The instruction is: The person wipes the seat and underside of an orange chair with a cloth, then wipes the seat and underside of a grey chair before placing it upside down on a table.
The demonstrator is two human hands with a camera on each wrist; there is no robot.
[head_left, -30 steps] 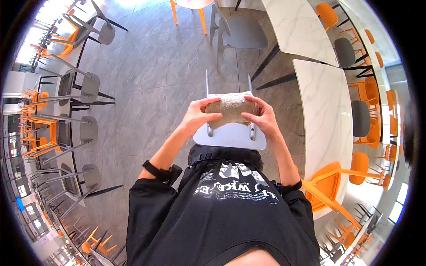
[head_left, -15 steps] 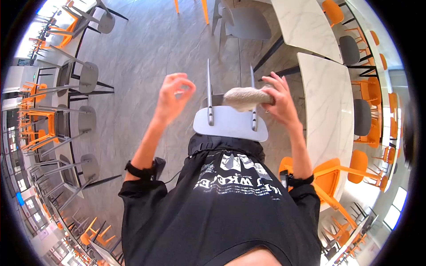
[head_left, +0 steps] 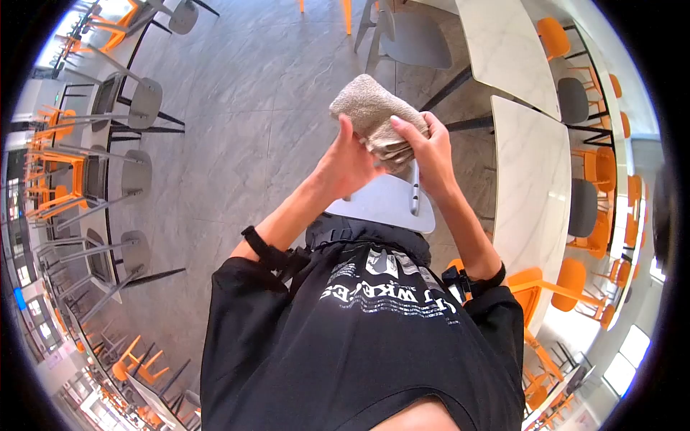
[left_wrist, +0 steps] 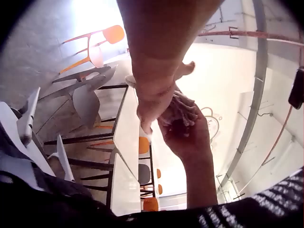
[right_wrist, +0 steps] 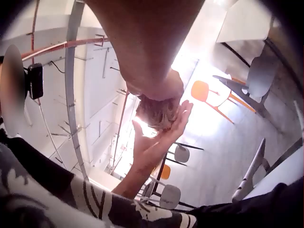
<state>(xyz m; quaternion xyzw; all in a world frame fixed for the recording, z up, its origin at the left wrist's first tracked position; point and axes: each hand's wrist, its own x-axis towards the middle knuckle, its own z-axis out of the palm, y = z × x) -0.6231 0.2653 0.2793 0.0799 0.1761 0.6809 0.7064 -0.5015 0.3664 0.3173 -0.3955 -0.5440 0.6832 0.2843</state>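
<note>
A folded beige towel [head_left: 377, 115] is up in front of the body, its layered folds facing down. My right hand [head_left: 433, 152] grips its right end, thumb on the near face. Beside its lower left, my left hand [head_left: 346, 161] has its thumb raised against the towel and its fingers extended; whether the fingers touch it is unclear. In the right wrist view the towel [right_wrist: 156, 113] lies between my right hand [right_wrist: 159, 88] and the spread left hand [right_wrist: 159, 145]. The left wrist view shows crumpled folds [left_wrist: 180, 109] by the right palm [left_wrist: 192, 137].
A pale chair [head_left: 381, 202] stands right before the body, below the hands. White marble-patterned tables [head_left: 532, 179] run along the right, with orange and grey chairs. A grey chair [head_left: 417, 42] is ahead; more grey chairs [head_left: 146, 103] line the left.
Half a second ago my left hand was apart from the towel; it has come back beside it. The towel has risen and tilted, still in my right hand.
</note>
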